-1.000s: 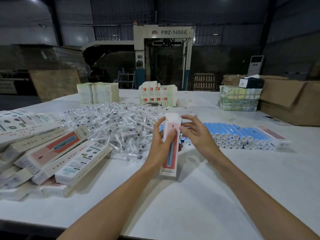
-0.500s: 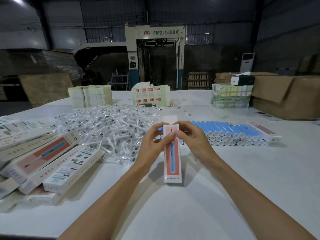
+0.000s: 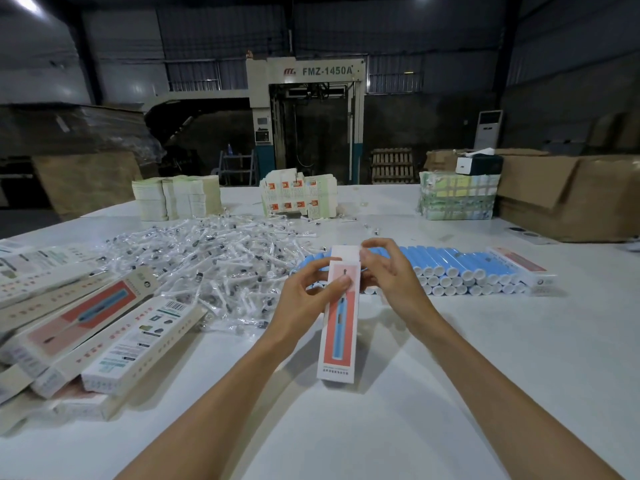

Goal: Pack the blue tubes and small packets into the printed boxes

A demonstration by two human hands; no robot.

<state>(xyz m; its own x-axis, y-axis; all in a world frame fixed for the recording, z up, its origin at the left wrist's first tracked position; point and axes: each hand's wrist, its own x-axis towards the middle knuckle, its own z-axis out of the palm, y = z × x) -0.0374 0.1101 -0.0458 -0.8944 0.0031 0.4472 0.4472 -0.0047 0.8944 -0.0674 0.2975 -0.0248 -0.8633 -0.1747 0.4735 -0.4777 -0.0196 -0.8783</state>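
I hold a long printed box [image 3: 338, 327] with a red and pink front, lengthwise over the white table [image 3: 485, 358]. My left hand [image 3: 308, 299] grips its upper left side, thumb on the front. My right hand [image 3: 388, 271] pinches the box's white top flap, which stands open. Behind my hands lies a row of blue tubes [image 3: 457, 268] with white caps, stacked in layers. A wide heap of small clear packets [image 3: 214, 261] spreads to the left of the tubes.
Several packed printed boxes [image 3: 104, 330] lie piled at the left edge. One printed box [image 3: 523, 268] lies at the right end of the tubes. Stacks of flat cartons [image 3: 176, 199] [image 3: 298, 195], a wrapped bundle [image 3: 457, 199] and brown cardboard boxes [image 3: 568, 199] stand at the back.
The box has come nearer to me and lies flatter, front face up. My right hand has moved onto the top flap, which now stands open.
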